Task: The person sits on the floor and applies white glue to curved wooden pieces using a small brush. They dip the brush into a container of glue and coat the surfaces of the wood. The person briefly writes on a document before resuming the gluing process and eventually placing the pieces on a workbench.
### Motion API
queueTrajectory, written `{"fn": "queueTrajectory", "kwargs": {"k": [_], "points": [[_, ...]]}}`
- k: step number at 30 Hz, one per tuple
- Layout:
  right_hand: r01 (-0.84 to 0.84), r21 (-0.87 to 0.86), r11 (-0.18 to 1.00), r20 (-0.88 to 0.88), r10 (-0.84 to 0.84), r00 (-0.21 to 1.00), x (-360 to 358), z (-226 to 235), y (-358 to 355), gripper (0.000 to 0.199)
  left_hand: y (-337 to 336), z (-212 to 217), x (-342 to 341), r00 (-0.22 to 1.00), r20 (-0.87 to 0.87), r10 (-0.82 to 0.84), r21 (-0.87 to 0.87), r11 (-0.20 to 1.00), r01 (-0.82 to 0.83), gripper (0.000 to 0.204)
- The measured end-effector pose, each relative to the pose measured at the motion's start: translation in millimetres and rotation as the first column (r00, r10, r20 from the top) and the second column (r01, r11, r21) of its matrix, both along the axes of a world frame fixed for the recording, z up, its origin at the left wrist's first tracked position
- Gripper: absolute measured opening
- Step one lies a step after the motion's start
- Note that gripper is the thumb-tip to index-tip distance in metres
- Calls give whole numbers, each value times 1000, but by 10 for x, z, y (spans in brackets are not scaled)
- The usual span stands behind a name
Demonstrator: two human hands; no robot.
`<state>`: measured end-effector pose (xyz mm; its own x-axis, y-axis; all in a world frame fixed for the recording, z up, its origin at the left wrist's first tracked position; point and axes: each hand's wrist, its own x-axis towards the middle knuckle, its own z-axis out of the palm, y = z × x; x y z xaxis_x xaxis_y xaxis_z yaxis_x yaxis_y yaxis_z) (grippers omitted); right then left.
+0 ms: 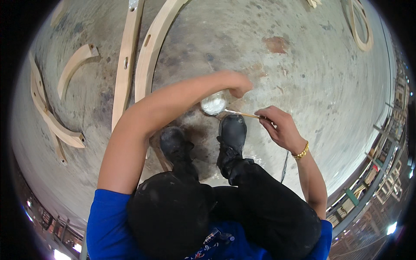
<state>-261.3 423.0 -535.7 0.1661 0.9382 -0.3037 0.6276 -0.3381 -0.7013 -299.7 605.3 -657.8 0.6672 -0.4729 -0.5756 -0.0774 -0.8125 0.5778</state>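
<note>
On the concrete floor (303,60), toward its far left edge, lie several curved wooden pieces (47,117), overlapping one another, with a shorter arched piece (76,63) just beyond them. Nearer the middle, two long bowed wooden rails (128,56) run side by side from the top edge down toward the person's feet; the right one (151,52) curves away at its upper end.

The person squats, dark trousers and blue shirt filling the lower part of the view, with two black shoes (232,130) planted on the floor. The left arm reaches across the body, and the left hand (239,84) is closed into a loose fist at the rim of a small round container of white paste (213,104), which stands on the floor just in front of the right shoe. Whether the fingers actually pinch the rim cannot be told, since the knuckles hide them.

To the right, the right hand (277,125), wearing a gold bracelet (301,151) at the wrist, pinches the end of a thin wooden stick (242,114) between thumb and fingers. The stick lies nearly level, its far tip reaching the container's edge.

At the top right edge of the floor rests another looped wooden frame (360,26).
</note>
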Motion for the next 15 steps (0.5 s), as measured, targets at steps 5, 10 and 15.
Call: {"fn": "queueTrajectory", "kwargs": {"k": [5, 10, 15], "points": [[357, -45, 933, -670, -293, 682, -55, 22, -434, 15, 30, 46, -98, 995, -34, -95, -17, 995, 94, 23], [418, 26, 908, -843, -205, 497, -193, 46, -325, 13, 282, -124, -455, 991, -49, 125, -251, 959, -134, 30], [558, 145, 817, -921, -95, 379, -131, 161, 61, 19, 1125, 6, -1128, 562, -93, 822, -426, 477, -769, 37]]}}
